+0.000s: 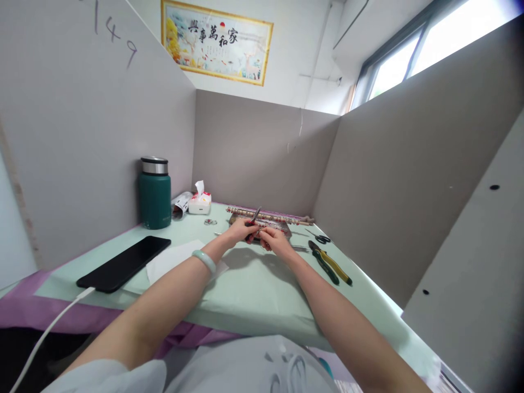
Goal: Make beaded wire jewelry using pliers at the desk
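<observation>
Head view: work sits mid-table, well back from the near edge. Left hand has fingers closed round a slim dark tool, tip poking up and away. Right hand just beside it, fingers bent in toward the left fingertips; cannot tell if they're clamped on anything, too small. Both hands in front of a patterned pad; rods with beads lie across behind.

Edges: grey partitions left, back and right box the table in; near side faces the person. Green cover runs between the forearms to the front edge. Right of the right hand, a strip of cover, then pliers and small black scissors near the right edge. Left side tighter: white paper by the left forearm, black phone with white cable near the front-left edge.

Surface: pale green cover, purple cloth along the front. Green bottle, tissue pack back left.

Room: framed picture on white wall, bright window upper right.
</observation>
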The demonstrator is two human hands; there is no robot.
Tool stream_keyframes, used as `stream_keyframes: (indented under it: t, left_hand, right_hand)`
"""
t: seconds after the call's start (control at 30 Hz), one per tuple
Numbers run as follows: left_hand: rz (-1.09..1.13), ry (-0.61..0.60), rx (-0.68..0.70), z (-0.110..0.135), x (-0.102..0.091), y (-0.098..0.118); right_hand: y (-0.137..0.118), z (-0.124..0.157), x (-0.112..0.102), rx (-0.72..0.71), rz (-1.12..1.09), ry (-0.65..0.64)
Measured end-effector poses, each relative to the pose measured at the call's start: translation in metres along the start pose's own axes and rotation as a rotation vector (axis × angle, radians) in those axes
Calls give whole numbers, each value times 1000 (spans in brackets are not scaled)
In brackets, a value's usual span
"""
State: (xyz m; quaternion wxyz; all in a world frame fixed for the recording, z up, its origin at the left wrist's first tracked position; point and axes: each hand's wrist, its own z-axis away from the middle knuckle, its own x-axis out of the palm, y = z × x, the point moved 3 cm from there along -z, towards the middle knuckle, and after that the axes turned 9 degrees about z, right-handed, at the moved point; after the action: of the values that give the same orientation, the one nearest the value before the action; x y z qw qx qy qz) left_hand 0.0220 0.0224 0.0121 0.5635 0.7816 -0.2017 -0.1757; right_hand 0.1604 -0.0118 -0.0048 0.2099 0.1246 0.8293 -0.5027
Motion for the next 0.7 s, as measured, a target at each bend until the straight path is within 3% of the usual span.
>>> stream_keyframes:
  t: [0.3, 0.5, 0.6, 0.7]
  left_hand:
    - [10, -5, -47, -1, -2, -4]
    - [10, 11, -42, 0, 0, -2]
    - [34, 82, -57, 0, -2, -1]
    - [58, 139, -83, 0, -5, -1]
  right_hand:
    - [3, -1, -3, 10, 33, 38]
    - [3, 0, -2, 24, 175, 77]
    - [-4, -1, -9, -34, 335, 220]
    - [-33, 6, -27, -125, 382, 519]
